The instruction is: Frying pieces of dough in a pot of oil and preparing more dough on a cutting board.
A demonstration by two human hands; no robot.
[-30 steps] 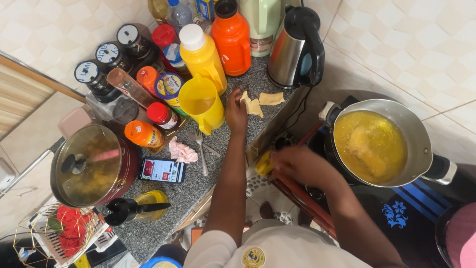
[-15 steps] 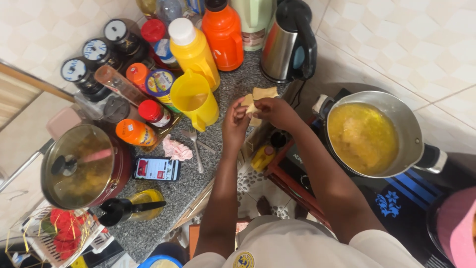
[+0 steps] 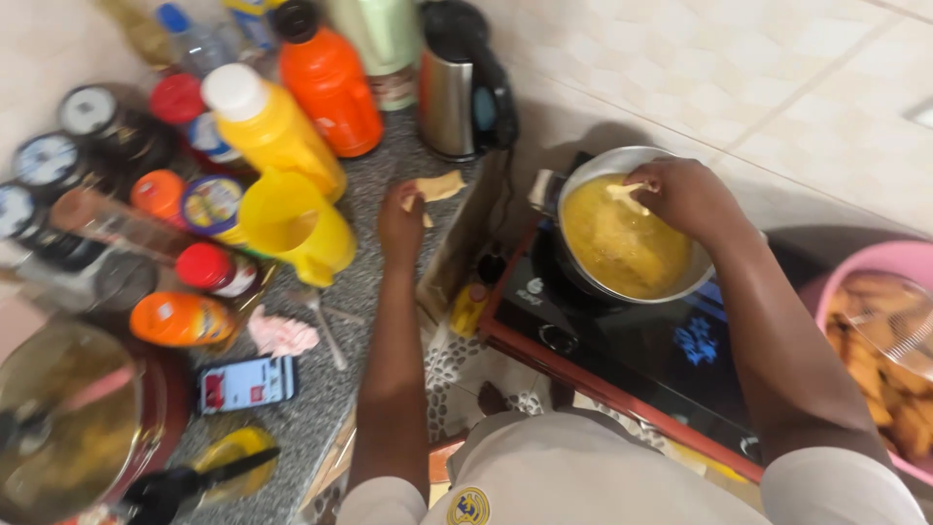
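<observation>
My right hand (image 3: 685, 194) hangs over a metal pan (image 3: 583, 175) of yellow oil, pinching a small pale dough piece (image 3: 625, 194) just above the oil. The pan stands on a dark cooktop (image 3: 632, 350) with a red edge. My left hand (image 3: 400, 222) rests on the grey speckled counter (image 3: 330, 389), fingers on a flat tan dough piece (image 3: 439, 185) beside a steel kettle (image 3: 457, 92).
A yellow jug (image 3: 296, 228), yellow and orange bottles (image 3: 326, 83), several jars, a phone (image 3: 245, 382) and a lidded pot (image 3: 68, 428) crowd the counter's left. A pink bowl (image 3: 875, 262) of fried pieces sits at the right edge. Tiled wall lies behind.
My right hand has moved from the dough pieces on the counter to above the pan, carrying one piece. My left hand stays by the remaining dough.
</observation>
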